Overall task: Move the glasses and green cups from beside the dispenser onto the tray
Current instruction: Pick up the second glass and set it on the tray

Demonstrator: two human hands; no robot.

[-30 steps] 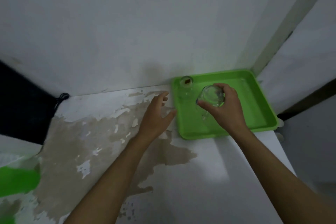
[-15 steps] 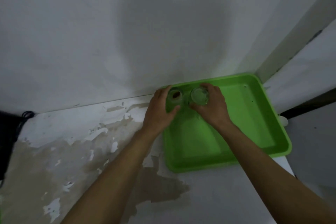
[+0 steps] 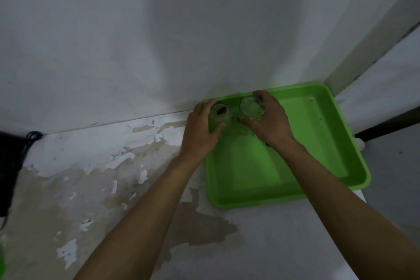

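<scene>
A bright green tray (image 3: 318, 143) lies on the counter against the wall, at the right. Two clear glasses stand in its far-left corner. My left hand (image 3: 200, 132) wraps around the left glass (image 3: 220, 113), which has a brown speck inside. My right hand (image 3: 270, 120) grips the right glass (image 3: 251, 107) from the side and holds it upright beside the first. The two glasses stand close together, almost touching. No green cups or dispenser show clearly in this view.
The counter (image 3: 102, 177) is white with peeling, stained patches. A grey wall rises right behind the tray. A dark object with a black cable (image 3: 31, 137) sits at the far left edge. A blurred green shape (image 3: 2, 257) shows at the bottom-left corner.
My right hand carried its glass from mid-tray to the far-left corner beside the other glass. My left hand moved from the counter onto the left glass. The view shifted right.
</scene>
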